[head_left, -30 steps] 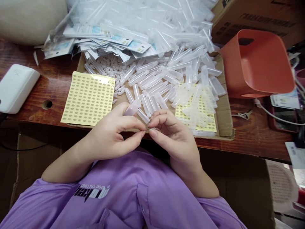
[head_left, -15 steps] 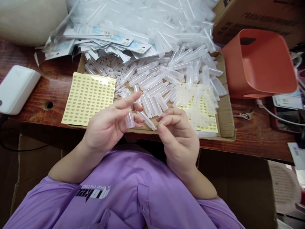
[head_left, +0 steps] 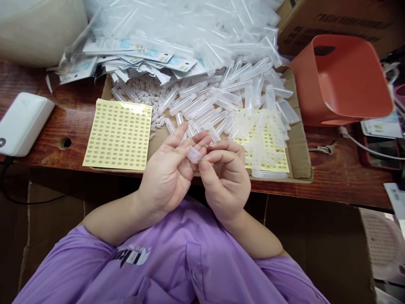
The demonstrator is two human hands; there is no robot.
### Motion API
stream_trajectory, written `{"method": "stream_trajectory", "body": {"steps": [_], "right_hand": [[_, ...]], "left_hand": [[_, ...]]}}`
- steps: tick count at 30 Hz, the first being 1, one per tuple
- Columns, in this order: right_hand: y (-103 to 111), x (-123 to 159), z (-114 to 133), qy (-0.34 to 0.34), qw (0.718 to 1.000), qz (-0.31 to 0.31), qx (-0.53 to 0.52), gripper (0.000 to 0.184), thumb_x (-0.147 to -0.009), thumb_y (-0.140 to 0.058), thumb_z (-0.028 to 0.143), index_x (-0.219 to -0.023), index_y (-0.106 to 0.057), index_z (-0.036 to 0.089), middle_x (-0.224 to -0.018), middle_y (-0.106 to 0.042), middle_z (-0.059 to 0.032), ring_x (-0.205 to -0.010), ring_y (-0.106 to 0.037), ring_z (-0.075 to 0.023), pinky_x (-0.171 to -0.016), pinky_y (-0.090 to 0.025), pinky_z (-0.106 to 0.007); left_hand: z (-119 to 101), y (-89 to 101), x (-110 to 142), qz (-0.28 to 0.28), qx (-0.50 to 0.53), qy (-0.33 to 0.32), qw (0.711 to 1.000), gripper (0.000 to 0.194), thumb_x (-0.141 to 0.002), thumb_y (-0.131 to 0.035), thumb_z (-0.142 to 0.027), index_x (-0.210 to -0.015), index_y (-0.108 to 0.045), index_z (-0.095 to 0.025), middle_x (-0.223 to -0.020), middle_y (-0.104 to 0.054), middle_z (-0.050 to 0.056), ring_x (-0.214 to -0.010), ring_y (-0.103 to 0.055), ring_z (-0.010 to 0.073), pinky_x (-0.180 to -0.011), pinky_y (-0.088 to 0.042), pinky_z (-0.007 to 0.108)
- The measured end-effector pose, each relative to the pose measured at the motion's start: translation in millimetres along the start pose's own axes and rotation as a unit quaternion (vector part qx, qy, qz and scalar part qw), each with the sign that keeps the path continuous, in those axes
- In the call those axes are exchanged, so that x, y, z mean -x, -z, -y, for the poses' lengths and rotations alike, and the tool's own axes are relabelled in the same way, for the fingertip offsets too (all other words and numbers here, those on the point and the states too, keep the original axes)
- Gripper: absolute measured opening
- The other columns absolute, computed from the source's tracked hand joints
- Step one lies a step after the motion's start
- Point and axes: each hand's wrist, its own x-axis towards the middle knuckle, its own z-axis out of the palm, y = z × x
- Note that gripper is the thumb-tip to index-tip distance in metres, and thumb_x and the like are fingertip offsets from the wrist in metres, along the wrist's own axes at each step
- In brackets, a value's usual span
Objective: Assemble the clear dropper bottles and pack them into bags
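Observation:
My left hand (head_left: pixel 167 173) and my right hand (head_left: pixel 226 181) meet at the desk's front edge. Between the left hand's fingers sits a small clear plastic tube (head_left: pixel 193 154). The right hand's thumb and forefinger pinch against that tube's end; what they hold there is too small to name. Just beyond the hands lies a flat cardboard tray (head_left: pixel 299 147) with several loose clear tubes (head_left: pixel 205 107) and small white caps (head_left: pixel 147 90). A yellow sticker sheet (head_left: pixel 119 135) lies on the tray's left part, and a second sticker sheet (head_left: pixel 272 156) shows under tubes on its right.
A heap of bagged tubes (head_left: pixel 202 29) and printed packets (head_left: pixel 158 57) fills the back. An orange plastic bin (head_left: pixel 341 80) stands at the right, a white device (head_left: pixel 22 122) at the left, and a cardboard box (head_left: pixel 341 21) behind. Cables and keys (head_left: pixel 322 147) lie right of the tray.
The hands parted half a second ago, the left holding a tube upright; now they have closed together again, slightly right, with the tube tilted between both sets of fingers.

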Motion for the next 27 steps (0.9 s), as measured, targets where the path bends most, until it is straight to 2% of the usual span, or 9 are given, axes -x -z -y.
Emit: {"method": "stream_trajectory", "body": {"steps": [4, 13, 18, 20, 24, 27], "right_hand": [[-0.1, 0.5, 0.1, 0.001, 1.0, -0.001, 0.026, 0.004, -0.09, -0.064, 0.026, -0.092, -0.062, 0.029, -0.103, -0.055, -0.0032, -0.11, -0.055, -0.0192, -0.103, -0.047, -0.042], [-0.8, 0.7, -0.2, 0.012, 1.0, -0.012, 0.023, 0.01, -0.088, -0.065, 0.022, -0.093, -0.062, 0.03, -0.102, -0.055, -0.0024, -0.106, -0.055, -0.0181, -0.099, -0.047, -0.04], [-3.6, 2.7, -1.9, -0.02, 1.0, -0.019, 0.002, 0.002, -0.089, -0.064, 0.028, -0.089, -0.061, 0.028, -0.104, -0.053, -0.0035, -0.106, -0.056, -0.0195, -0.103, -0.045, -0.043], [-8.7, 3.7, -2.8, -0.044, 0.998, -0.031, -0.033, 0.007, -0.09, -0.061, 0.033, -0.087, -0.059, 0.027, -0.104, -0.053, -0.0036, -0.106, -0.056, -0.0192, -0.104, -0.045, -0.043], [-22.0, 3.9, -3.7, -0.069, 0.991, -0.065, -0.091, 0.016, -0.092, -0.056, 0.041, -0.086, -0.054, 0.026, -0.105, -0.052, -0.0041, -0.107, -0.057, -0.0185, -0.102, -0.048, -0.041], [-29.3, 2.5, -5.1, -0.064, 0.989, -0.09, -0.099, 0.014, -0.091, -0.059, 0.04, -0.086, -0.055, 0.027, -0.104, -0.05, -0.0036, -0.11, -0.055, -0.0189, -0.107, -0.044, -0.042]], "left_hand": [[1.0, 0.2, 1.0, 0.01, -0.03, -0.009, 0.999, 0.047, -0.099, -0.021, -0.012, -0.144, -0.028, -0.025, -0.137, -0.058, 0.009, -0.133, -0.052, 0.0167, -0.103, -0.054, 0.035], [2.1, -1.8, 0.7, -0.002, 0.019, -0.006, 1.0, 0.049, -0.097, -0.019, -0.007, -0.143, -0.022, -0.022, -0.134, -0.06, 0.011, -0.129, -0.056, 0.0137, -0.11, -0.047, 0.034], [4.6, -1.9, -5.6, -0.025, -0.054, -0.059, 0.997, 0.061, -0.095, -0.02, -0.003, -0.146, -0.014, -0.036, -0.129, -0.062, 0.004, -0.128, -0.058, 0.0166, -0.101, -0.054, 0.039], [3.5, -1.9, -10.1, -0.03, -0.088, -0.083, 0.992, 0.064, -0.095, -0.023, -0.004, -0.146, -0.012, -0.039, -0.131, -0.06, 0.003, -0.129, -0.056, 0.0174, -0.098, -0.056, 0.038], [-3.7, -3.3, -18.3, -0.011, -0.129, -0.1, 0.986, 0.05, -0.094, -0.032, -0.008, -0.137, -0.029, -0.034, -0.136, -0.057, 0.004, -0.132, -0.054, 0.0198, -0.097, -0.056, 0.034], [-9.3, -4.6, -22.4, 0.009, -0.133, -0.089, 0.987, 0.035, -0.093, -0.031, -0.007, -0.122, -0.041, -0.025, -0.135, -0.058, 0.006, -0.13, -0.056, 0.0209, -0.099, -0.056, 0.036]]}}
